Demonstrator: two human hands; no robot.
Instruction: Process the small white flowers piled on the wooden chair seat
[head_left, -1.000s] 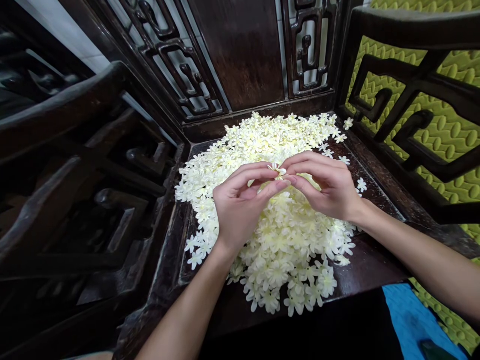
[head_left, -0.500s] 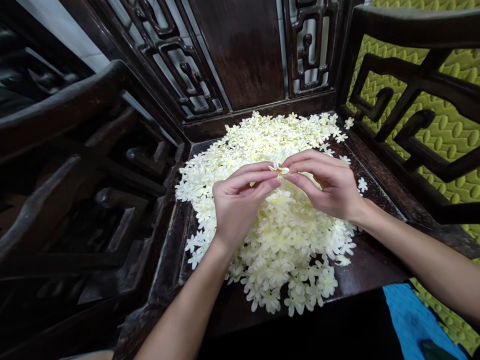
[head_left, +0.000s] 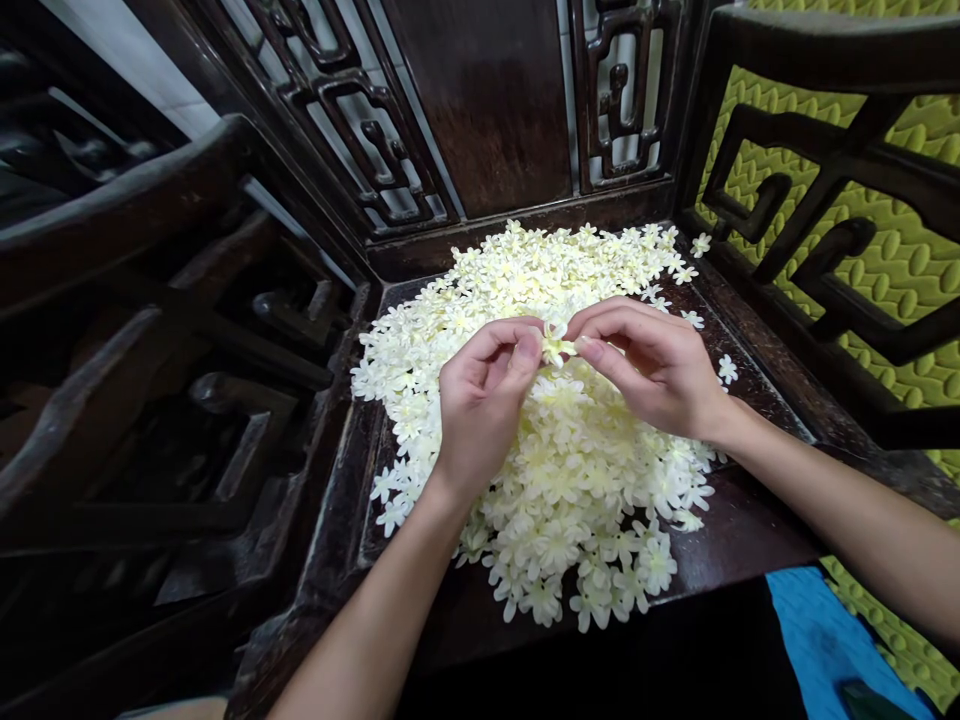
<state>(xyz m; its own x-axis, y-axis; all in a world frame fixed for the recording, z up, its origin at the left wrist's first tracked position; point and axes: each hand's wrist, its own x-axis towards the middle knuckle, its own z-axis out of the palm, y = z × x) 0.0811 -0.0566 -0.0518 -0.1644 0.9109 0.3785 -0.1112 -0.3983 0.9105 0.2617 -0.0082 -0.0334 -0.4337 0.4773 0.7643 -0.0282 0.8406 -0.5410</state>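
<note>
Between my two hands, above the pile, is a small artificial-looking white flower (head_left: 556, 347) with a pale yellow middle. My left hand (head_left: 484, 395) pinches its left side with thumb and forefinger. From the other side, the thumb and fingertips of my right hand (head_left: 651, 370) close on the flower's right edge. Under both hands spreads a large heap of loose cream-white flowers (head_left: 562, 480), brightest toward the back. My hands and wrists cover part of the heap.
The heap lies on a dark wooden chair seat (head_left: 750, 525). A carved backrest (head_left: 502, 110) rises behind it, with openwork armrests at the left (head_left: 247, 400) and right (head_left: 825, 220). Yellow-green textured padding (head_left: 922, 260) shows beyond the right armrest; a blue cloth (head_left: 825, 640) lies low right.
My left thumb has shifted up and my left fingers have curled in more. The flower has turned and shows more between my fingertips. My right hand has barely moved.
</note>
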